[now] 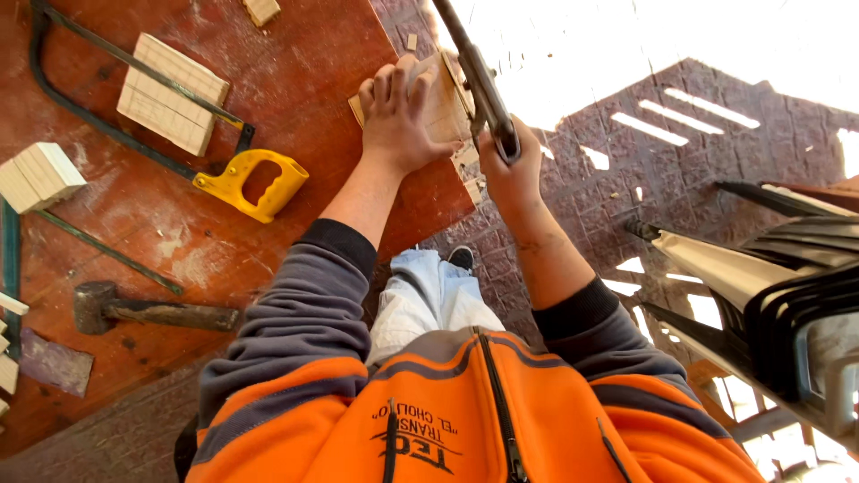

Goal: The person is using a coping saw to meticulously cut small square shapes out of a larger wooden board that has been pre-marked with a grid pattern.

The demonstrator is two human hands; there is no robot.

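Sleeves of an orange and grey jacket (pixel 465 411) are filling the near part of the view, and beyond them the left hand (pixel 398 116) is pressing flat, fingers spread, on a small wooden block (pixel 445 103) at the edge of the red-brown surface (pixel 295 80). Right hand (pixel 512 174) is closing around the handle of a saw (pixel 479 80), which is touching the block's right side. Further left, a yellow-handled hacksaw (pixel 250 183), a hammer (pixel 134 311) and more wood pieces (pixel 170 94) are lying on the surface.

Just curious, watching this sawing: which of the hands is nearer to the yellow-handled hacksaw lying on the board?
Left. The left hand presses a wood block, right of the hacksaw; the right hand grips another saw farther off.
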